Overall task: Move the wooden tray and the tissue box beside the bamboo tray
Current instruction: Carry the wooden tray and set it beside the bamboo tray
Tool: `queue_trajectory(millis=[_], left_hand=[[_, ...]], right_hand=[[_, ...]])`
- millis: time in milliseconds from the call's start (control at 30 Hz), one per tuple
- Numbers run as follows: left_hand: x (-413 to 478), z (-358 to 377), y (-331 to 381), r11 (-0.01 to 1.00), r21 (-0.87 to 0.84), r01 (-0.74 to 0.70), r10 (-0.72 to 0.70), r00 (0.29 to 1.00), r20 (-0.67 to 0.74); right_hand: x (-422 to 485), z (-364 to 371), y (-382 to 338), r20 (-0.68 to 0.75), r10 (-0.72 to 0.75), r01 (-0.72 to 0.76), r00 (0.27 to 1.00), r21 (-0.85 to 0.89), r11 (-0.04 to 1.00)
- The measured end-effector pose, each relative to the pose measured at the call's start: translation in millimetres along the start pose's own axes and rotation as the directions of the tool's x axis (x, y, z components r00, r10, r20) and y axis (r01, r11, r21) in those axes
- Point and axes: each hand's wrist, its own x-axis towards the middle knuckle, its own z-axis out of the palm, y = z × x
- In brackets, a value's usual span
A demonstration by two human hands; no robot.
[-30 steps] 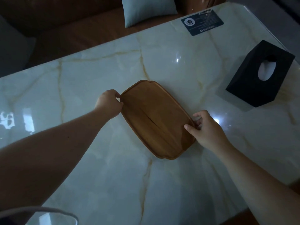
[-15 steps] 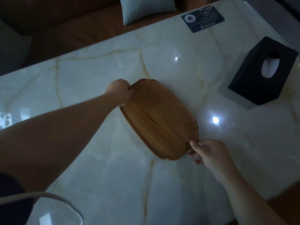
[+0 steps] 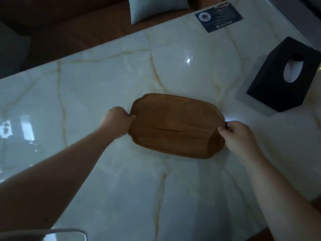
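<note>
Wooden tray at frame centre on the marble table, now turned level from its earlier diagonal, gripped at either end by left hand and right hand, ready for carrying; black tissue box untouched at right.

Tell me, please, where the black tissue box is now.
In the head view the tissue box stands at the far right of the marble table, beyond the wooden tray and apart from it, with no hand on it.
</note>
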Motion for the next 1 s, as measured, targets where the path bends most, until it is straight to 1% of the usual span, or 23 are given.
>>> queue_trajectory(millis=[67,233,300,400,467,567,633,800,900,1000], left_hand=[[-10,2,-7,0.998,-0.051,0.031,-0.029,0.999,0.035],[-27,9,-17,0.994,-0.082,0.073,-0.062,0.99,0.123],[-30,11,-19,0.992,-0.097,0.081,-0.068,0.988,0.135],[-31,15,-22,0.989,-0.13,0.069,-0.063,0.997,0.048],[-31,19,-22,0.982,-0.176,0.072,-0.075,0.997,-0.009],[-32,24,-19,0.971,-0.226,0.08,-0.085,0.996,-0.013],[-33,25,-18,0.952,-0.291,0.1,-0.106,0.994,-0.006],[-44,19,-34,0.875,-0.459,0.155,-0.172,0.985,0.004],[-57,7,-57,0.844,-0.505,0.18,-0.21,0.978,-0.004],[-73,-9,-90,0.805,-0.554,0.211,-0.269,0.963,-0.024]], right_hand=[[14,-3,-8,0.026,-0.004,0.004,1.0,-0.029,1.0],[36,-6,-23,0.065,-0.071,0.078,0.995,-0.112,0.991],[38,-6,-24,0.082,-0.092,0.104,0.992,-0.152,0.983],[38,-6,-22,0.104,-0.101,0.119,0.989,-0.178,0.977],[35,-6,-20,0.087,-0.108,0.125,0.99,-0.213,0.969],[31,-2,-17,0.042,-0.101,0.108,0.994,-0.235,0.966],[30,1,-16,0.018,-0.075,0.077,0.997,-0.2,0.977],[25,6,-20,0.023,-0.034,0.035,0.999,-0.007,0.999],[15,17,-34,0.047,-0.054,0.05,0.997,0.078,0.996],[1,37,-55,0.111,-0.093,0.079,0.989,0.125,0.989]])
